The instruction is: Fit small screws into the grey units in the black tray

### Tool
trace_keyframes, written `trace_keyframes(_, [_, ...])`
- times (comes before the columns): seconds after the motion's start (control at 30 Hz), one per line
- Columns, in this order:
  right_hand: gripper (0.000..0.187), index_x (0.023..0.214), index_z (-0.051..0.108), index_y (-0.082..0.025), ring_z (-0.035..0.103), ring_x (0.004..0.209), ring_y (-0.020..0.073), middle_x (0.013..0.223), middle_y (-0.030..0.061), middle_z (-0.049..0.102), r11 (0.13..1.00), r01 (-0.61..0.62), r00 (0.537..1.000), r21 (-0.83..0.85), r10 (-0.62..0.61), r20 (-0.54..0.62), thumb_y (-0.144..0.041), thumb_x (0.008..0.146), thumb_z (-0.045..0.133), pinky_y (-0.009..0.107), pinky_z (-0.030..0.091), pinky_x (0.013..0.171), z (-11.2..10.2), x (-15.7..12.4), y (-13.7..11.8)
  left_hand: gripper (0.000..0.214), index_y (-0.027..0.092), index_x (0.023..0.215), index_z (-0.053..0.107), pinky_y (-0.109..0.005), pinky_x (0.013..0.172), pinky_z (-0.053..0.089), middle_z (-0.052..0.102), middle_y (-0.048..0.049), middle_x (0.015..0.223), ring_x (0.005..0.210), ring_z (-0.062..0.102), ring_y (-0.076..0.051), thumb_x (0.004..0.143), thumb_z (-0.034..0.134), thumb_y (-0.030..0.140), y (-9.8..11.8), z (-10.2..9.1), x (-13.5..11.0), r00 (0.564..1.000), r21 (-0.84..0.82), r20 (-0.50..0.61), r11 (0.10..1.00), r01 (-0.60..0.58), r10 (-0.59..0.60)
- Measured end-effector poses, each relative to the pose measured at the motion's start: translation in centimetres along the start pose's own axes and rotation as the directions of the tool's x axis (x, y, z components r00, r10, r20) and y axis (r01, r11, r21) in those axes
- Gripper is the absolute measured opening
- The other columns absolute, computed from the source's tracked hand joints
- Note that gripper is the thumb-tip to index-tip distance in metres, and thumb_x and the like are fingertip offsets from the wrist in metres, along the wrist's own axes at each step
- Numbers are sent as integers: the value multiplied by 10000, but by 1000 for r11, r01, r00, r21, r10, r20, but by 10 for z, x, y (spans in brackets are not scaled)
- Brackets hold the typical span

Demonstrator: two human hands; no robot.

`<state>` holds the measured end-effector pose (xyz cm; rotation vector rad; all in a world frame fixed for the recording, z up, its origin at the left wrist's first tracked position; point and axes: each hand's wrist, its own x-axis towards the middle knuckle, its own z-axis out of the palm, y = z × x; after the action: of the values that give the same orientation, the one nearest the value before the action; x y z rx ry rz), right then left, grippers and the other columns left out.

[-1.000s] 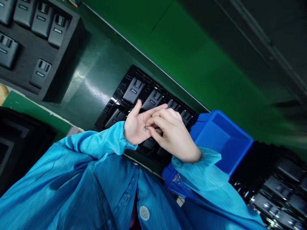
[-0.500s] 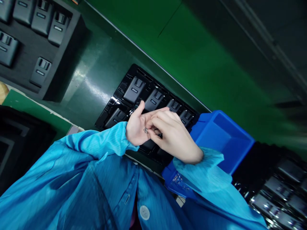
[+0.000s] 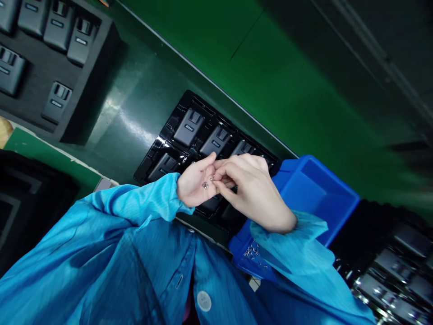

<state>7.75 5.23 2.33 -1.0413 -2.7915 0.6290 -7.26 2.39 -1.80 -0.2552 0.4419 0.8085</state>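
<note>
Green tabletop [image 3: 137, 83] (light-streaked) beneath a black tray [image 3: 165, 134].

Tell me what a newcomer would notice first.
Likely the right hand mid-picture, apparently pinching a tiny metal piece at the open left hand, where more pieces glint. Next, the glossy black tray of grey cases beneath them, then the bright blue bin to its right.

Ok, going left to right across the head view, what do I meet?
Dark grey tray → left hand, small metal pieces on its palm → right hand → large blue bin → shiny dark parts.
</note>
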Motion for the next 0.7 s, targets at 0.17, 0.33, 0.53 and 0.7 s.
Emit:
trace_keyframes(0.17, [95, 843, 578, -206, 520, 853, 216, 841, 18, 603, 1000, -26, 1000, 8, 26, 4, -166, 928, 586, 370, 324, 798, -7, -1, -3, 683, 84, 1195, 680, -256, 745, 510, 651, -68, 710, 781, 669, -173, 1080, 109, 441, 1, 0, 0, 1000, -1, 17, 1000, -8, 8])
trace_keyframes(0.33, [129, 846, 611, -198, 512, 859, 217, 863, 33, 616, 999, 15, 1000, -34, -16, -18, -201, 968, 570, 368, 335, 792, -7, 1, -6, 757, 89, 1196, 685, -250, 720, 498, 683, -72, 755, 666, 632, -145, 1072, 71, 515, 1, 3, -3, 1000, -14, -13, 1000, -8, 8])
trace_keyframes(0.53, [231, 817, 605, -197, 516, 877, 235, 888, 63, 616, 971, 126, 989, -205, -108, 98, -230, 1012, 486, 376, 338, 781, -7, 6, -7, 815, 64, 1099, 714, -259, 654, 478, 639, -68, 649, 583, 597, -159, 1067, 44, 526, 1, 1, -6, 1000, -52, 18, 999, -10, 11])
trace_keyframes(0.7, [128, 867, 602, -185, 512, 834, 245, 855, 64, 601, 925, 252, 968, -283, -238, 83, -131, 939, 510, 378, 335, 753, -5, 6, -9, 863, 68, 889, 716, -292, 693, 487, 618, -84, 596, 563, 593, -171, 1059, -35, 458, -1, -9, -3, 999, -32, 30, 999, 32, -31])
